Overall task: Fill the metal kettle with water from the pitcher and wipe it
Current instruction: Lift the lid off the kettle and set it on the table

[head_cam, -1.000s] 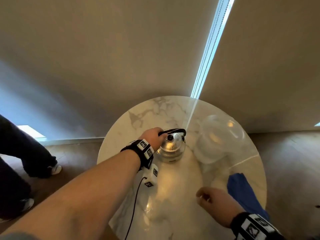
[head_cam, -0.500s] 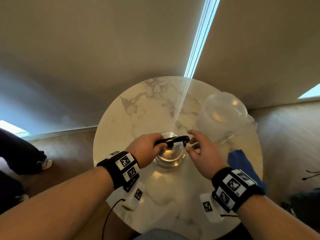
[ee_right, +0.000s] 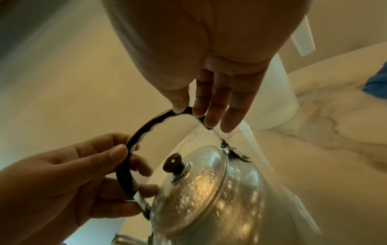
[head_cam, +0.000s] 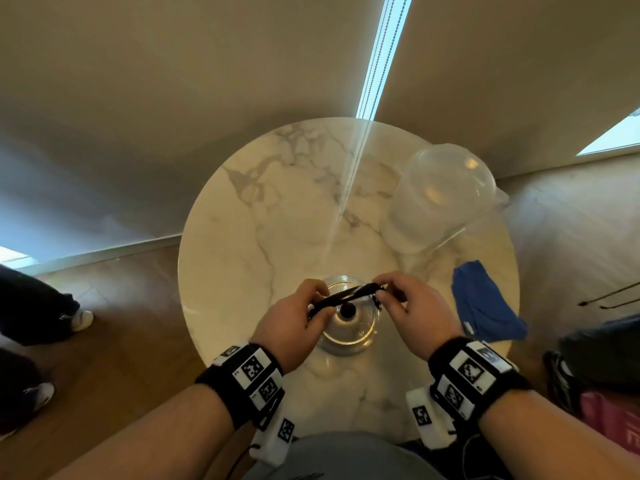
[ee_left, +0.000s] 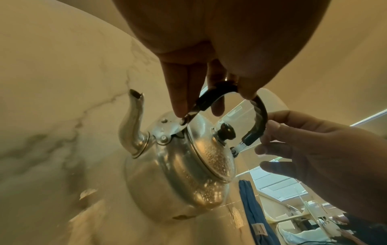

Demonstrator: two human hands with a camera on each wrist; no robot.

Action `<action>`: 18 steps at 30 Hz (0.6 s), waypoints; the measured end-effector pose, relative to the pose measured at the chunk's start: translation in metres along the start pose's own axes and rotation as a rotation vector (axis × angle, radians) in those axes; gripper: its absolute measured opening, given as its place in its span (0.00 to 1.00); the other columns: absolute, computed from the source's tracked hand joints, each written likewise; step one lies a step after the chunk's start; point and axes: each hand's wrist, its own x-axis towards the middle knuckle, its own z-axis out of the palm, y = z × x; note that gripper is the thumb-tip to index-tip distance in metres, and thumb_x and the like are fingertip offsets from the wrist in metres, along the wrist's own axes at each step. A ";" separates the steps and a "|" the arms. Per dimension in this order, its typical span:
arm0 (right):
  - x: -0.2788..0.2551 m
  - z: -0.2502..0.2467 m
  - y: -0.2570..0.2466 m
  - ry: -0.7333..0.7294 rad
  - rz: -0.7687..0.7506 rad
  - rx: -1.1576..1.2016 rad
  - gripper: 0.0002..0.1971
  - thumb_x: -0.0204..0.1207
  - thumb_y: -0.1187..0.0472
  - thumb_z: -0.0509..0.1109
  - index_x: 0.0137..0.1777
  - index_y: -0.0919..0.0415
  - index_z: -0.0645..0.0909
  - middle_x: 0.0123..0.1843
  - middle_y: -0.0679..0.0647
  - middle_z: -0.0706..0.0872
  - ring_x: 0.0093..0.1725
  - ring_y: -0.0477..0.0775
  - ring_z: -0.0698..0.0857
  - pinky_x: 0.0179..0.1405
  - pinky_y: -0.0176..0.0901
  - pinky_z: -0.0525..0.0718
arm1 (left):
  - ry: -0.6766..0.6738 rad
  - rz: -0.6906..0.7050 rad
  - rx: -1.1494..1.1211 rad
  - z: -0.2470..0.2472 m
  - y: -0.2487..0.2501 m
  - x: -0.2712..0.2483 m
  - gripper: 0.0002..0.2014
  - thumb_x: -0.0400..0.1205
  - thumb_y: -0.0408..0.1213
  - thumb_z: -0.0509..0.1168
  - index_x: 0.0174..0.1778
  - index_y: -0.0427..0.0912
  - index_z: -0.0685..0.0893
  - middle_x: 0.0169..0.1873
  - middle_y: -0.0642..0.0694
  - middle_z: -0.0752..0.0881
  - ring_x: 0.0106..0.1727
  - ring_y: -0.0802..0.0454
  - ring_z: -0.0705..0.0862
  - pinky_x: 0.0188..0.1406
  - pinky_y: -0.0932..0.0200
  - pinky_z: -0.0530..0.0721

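The metal kettle (head_cam: pixel 349 336) stands on the round marble table (head_cam: pixel 277 209) near its front edge. Its lid with a black knob (ee_left: pixel 226 131) is on and speckled with droplets. The spout (ee_left: pixel 134 119) points left. My left hand (head_cam: pixel 322 306) pinches the spout-side end of the black handle (ee_left: pixel 217 90). My right hand (head_cam: pixel 381 294) pinches the opposite end of the handle (ee_right: pixel 182 110), and both hands show in each wrist view. A clear pitcher (head_cam: pixel 446 199) stands at the back right. A blue cloth (head_cam: pixel 485 306) lies right of the kettle.
Another person's dark trouser legs and shoes (head_cam: pixel 45 306) stand on the wooden floor to the left. A dark bag (head_cam: pixel 602 348) and something pink (head_cam: pixel 613 427) sit on the floor at the right. A wall with blind cords (head_cam: pixel 381 53) is behind the table.
The kettle has come from mid-table toward the front edge in my left hand. My right hand left the table front and took the handle's right end.
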 end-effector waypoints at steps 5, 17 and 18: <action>0.036 0.009 -0.006 -0.007 0.059 -0.053 0.07 0.85 0.50 0.68 0.58 0.44 0.86 0.43 0.41 0.86 0.43 0.40 0.83 0.46 0.46 0.81 | 0.070 -0.072 0.031 -0.002 -0.005 0.019 0.10 0.83 0.45 0.63 0.60 0.62 0.74 0.52 0.59 0.87 0.48 0.55 0.88 0.49 0.49 0.88; 0.050 0.018 -0.016 -0.036 0.143 -0.151 0.12 0.84 0.48 0.69 0.65 0.45 0.83 0.43 0.42 0.85 0.45 0.47 0.85 0.45 0.45 0.80 | -0.036 0.028 0.179 0.002 -0.019 0.025 0.38 0.73 0.53 0.72 0.78 0.59 0.63 0.78 0.55 0.69 0.74 0.52 0.76 0.67 0.55 0.80; 0.042 0.017 -0.019 -0.046 0.103 -0.175 0.14 0.82 0.46 0.69 0.65 0.45 0.82 0.43 0.42 0.85 0.44 0.45 0.84 0.47 0.46 0.83 | -0.072 0.064 0.216 0.005 -0.019 0.019 0.45 0.69 0.58 0.74 0.80 0.61 0.60 0.82 0.57 0.63 0.78 0.52 0.72 0.68 0.52 0.80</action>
